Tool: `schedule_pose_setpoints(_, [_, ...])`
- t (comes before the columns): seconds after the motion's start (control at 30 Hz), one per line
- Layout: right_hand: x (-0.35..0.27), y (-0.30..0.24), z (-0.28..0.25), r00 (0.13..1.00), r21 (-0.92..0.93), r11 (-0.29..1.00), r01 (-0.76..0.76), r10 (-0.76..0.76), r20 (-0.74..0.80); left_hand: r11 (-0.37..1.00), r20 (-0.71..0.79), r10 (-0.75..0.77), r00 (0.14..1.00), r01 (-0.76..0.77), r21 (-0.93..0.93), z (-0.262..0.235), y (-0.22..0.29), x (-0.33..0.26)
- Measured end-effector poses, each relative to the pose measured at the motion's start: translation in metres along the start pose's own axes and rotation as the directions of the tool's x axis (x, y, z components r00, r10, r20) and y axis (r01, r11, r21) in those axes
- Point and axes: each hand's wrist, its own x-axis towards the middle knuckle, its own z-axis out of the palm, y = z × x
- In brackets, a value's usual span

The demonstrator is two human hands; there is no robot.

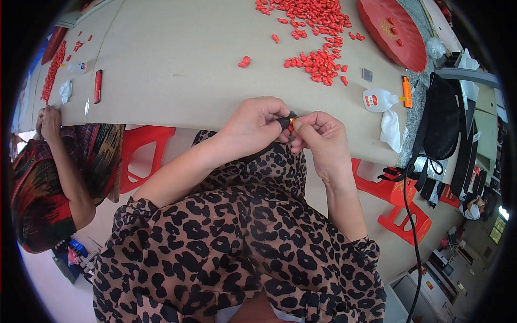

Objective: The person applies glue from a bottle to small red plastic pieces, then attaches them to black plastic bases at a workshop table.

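Note:
Just past the table's near edge, my left hand [257,125] and my right hand [325,135] meet fingertip to fingertip. Both are closed in a pinch on a small red piece with a gold glint [291,123], mostly covered by the fingers. Black coverings [285,121] wrap some fingertips of my left hand. On the table beyond lie a lone red gourd-shaped piece [244,62] and a spread heap of similar small red pieces [319,64].
A red scalloped tray [371,21] holds a few pieces at far right. Near it are a white glue bottle [379,100], an orange cutter [406,92], white tissue [390,131] and a black pouch [442,116]. At left, a co-worker's hand [49,123] touches a row of red pieces [54,72].

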Motion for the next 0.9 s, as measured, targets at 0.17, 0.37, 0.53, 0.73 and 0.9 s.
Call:
schedule_pose_setpoints(0.17, [0.000, -0.001, 0.000, 1.000, -0.011, 1.000, -0.002, 0.002, -0.010, 1.000, 0.000, 0.002, 1.000, -0.002, 0.009, 0.001, 0.001, 0.001])
schedule_pose_setpoints(0.37, [0.001, 0.000, -0.002, 1.000, -0.007, 1.000, -0.001, 0.001, -0.002, 0.999, 0.000, -0.011, 1.000, 0.011, -0.035, 0.000, 0.002, 0.001])
schedule_pose_setpoints(0.53, [-0.004, 0.005, -0.008, 0.999, 0.207, 0.977, 0.041, -0.045, 0.013, 0.990, 0.008, -0.033, 0.999, 0.034, -0.138, 0.000, 0.008, 0.000])
schedule_pose_setpoints(0.73, [-0.010, 0.002, -0.007, 0.996, 0.311, 0.950, 0.039, -0.063, 0.069, 0.972, 0.004, -0.034, 0.999, 0.034, -0.233, 0.001, 0.013, -0.006])
schedule_pose_setpoints(0.9, [-0.013, 0.002, -0.008, 0.995, 0.326, 0.944, 0.046, -0.072, 0.070, 0.961, 0.016, -0.018, 1.000, 0.022, -0.275, 0.003, 0.013, -0.007])
